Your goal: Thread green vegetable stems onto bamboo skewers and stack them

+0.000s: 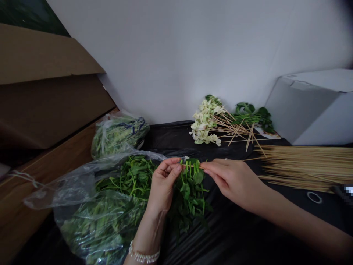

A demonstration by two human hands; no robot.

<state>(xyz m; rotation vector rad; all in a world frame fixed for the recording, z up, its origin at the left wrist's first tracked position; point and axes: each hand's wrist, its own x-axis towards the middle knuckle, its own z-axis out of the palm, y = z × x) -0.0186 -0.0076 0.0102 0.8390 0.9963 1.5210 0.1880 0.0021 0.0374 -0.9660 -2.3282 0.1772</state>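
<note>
Leafy green stems hang side by side from a thin wooden skewer near the middle of the view. My left hand, with a beaded bracelet at the wrist, pinches a green stem at the skewer's left end. Thumb and fingers of my right hand are closed on the skewer, just right of the stems. Left of my left hand, an open clear plastic bag holds more leafy greens.
Skewers with pale leaves and skewered greens lie at the back. Many bare skewers are on the right, near a ring. A second bag, a cardboard box and a white box stand around.
</note>
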